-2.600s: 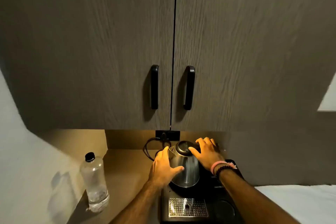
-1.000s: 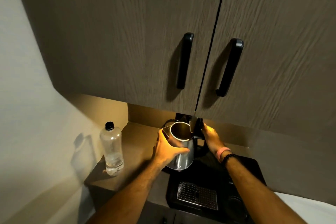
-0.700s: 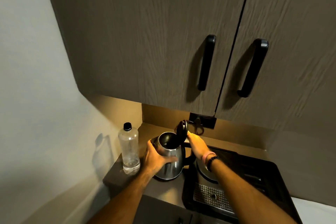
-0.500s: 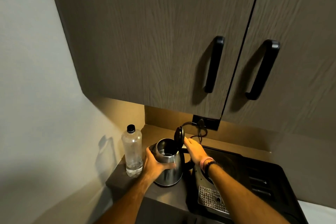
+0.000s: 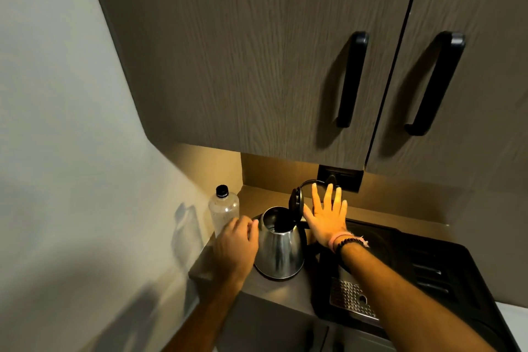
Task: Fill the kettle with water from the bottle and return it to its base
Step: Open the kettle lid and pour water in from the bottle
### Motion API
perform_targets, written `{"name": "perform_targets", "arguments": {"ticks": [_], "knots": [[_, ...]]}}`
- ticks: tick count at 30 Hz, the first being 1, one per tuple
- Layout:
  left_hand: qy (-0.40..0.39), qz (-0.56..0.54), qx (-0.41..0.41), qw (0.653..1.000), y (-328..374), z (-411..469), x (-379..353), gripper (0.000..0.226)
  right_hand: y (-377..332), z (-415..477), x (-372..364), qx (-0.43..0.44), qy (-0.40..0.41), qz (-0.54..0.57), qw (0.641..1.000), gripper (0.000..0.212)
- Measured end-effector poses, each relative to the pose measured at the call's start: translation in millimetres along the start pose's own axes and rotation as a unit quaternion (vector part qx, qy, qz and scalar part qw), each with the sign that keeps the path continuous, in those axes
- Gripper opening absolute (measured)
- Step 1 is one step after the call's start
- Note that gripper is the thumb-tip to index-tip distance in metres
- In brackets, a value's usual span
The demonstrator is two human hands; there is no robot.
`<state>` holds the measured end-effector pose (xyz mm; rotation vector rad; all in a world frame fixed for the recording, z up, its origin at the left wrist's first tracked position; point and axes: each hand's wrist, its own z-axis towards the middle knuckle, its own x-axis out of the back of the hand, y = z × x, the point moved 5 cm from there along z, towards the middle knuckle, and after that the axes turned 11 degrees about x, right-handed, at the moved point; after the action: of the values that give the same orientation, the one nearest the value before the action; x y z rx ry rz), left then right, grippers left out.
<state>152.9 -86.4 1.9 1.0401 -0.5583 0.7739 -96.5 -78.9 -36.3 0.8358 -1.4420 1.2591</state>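
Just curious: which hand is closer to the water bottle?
Left. The left hand is right beside the bottle, overlapping its lower part. The right hand is spread open beyond the kettle.

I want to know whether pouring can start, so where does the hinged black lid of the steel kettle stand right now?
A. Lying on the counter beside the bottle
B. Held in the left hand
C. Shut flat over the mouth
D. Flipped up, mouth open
D: the hinged black lid stands upright at the back rim of the steel kettle, leaving its dark mouth uncovered.
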Motion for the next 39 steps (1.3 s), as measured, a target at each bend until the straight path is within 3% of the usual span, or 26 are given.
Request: {"name": "perform_targets", "arguments": {"ticks": [2, 4, 8, 11, 16, 23, 27, 29, 33, 36, 39], "knots": [[0.130, -0.023, -0.037, 0.991, -0.1, 14.0, 25.8, 0.014, -0.3, -0.1, -0.6, 0.004, -0.008, 0.005, 1.000, 0.079], [0.159, -0.021, -0.015, 0.987, -6.5, 35.4, 40.4, 0.022, -0.7, -0.4, -3.6, 0.003, -0.023, 0.005, 1.000, 0.080], [0.008, -0.041, 0.085, 0.995, -26.8, 73.6, 28.5, 0.051, 0.3, -0.3, -7.1, -0.001, -0.050, 0.020, 0.999, 0.083], [-0.097, -0.088, 0.097, 0.987, -33.0, 91.1, 14.8, 0.052, 2.1, 0.2, -7.6, -0.011, -0.070, 0.044, 0.997, 0.083], [-0.110, -0.128, 0.102, 0.981, -39.2, 103.6, 13.9, 0.035, 1.5, -0.4, -8.5, -0.011, -0.087, 0.045, 0.995, 0.085], [-0.049, -0.166, 0.154, 0.973, -42.9, 103.3, 20.2, 0.053, 4.8, 2.7, -12.2, -0.016, -0.087, 0.055, 0.995, 0.091], [0.098, -0.136, 0.093, 0.981, -33.7, 86.3, 37.7, 0.042, 4.4, 3.4, -11.5, -0.013, -0.071, 0.065, 0.995, 0.097], [0.131, -0.149, 0.034, 0.980, -28.5, 59.8, 31.8, 0.035, 4.3, 3.1, -10.8, -0.012, -0.063, 0.071, 0.995, 0.101], [0.031, -0.089, 0.016, 0.995, -41.4, -6.8, -22.9, 0.026, 3.6, 3.5, -12.8, -0.006, -0.065, 0.068, 0.996, 0.105], [-0.117, -0.044, 0.116, 0.985, -70.4, -36.3, -70.0, 0.020, 5.8, 6.1, -14.1, -0.010, -0.067, 0.063, 0.996, 0.104], [-0.179, 0.012, 0.163, 0.970, -93.5, -48.0, -96.9, 0.026, 10.6, 7.4, -18.5, -0.010, -0.067, 0.065, 0.996, 0.102]]}}
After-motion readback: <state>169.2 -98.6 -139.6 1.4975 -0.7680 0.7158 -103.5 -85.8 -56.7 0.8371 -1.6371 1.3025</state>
